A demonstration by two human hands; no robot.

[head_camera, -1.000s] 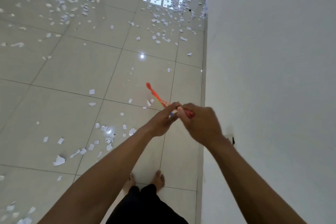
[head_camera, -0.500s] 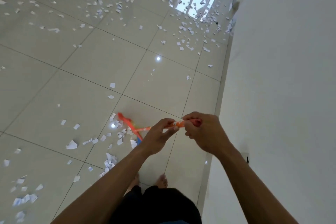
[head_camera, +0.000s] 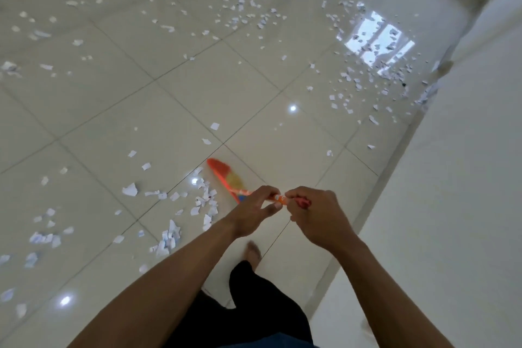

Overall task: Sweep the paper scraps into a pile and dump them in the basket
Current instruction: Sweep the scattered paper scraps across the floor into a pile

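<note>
You hold the orange broom (head_camera: 229, 179) with both hands, a little under the middle of the view. Your left hand (head_camera: 251, 214) takes the handle (head_camera: 278, 198) on its lower part: the fingers (head_camera: 265, 192) are curled over the shaft and the thumb closes from below, so they are clamped on it. Your right hand (head_camera: 319, 217) sits just beside it at 3 o'clock, with its fingers wrapped tightly around the upper end of the handle, where a red end piece shows. The two hands nearly touch each other. The head of the broom, orange with yellowish bristles and somewhat blurred, is down at the tiled floor (head_camera: 197, 93) at 10 o'clock from your hands. The paper scraps (head_camera: 203, 202) nearest to it lie in a loose group just at 8 o'clock of the head, some of them touching one another. More scraps are spread over the floor from 9 o'clock to 12 o'clock, and a dense patch lies at 1 o'clock around the bright window reflection (head_camera: 375, 42), close to the white wall (head_camera: 466, 178) that runs along the right side. Under your arms, at 6 o'clock, you can see black trousers (head_camera: 254, 305) and one bare foot (head_camera: 253, 253) on the tiles.
</note>
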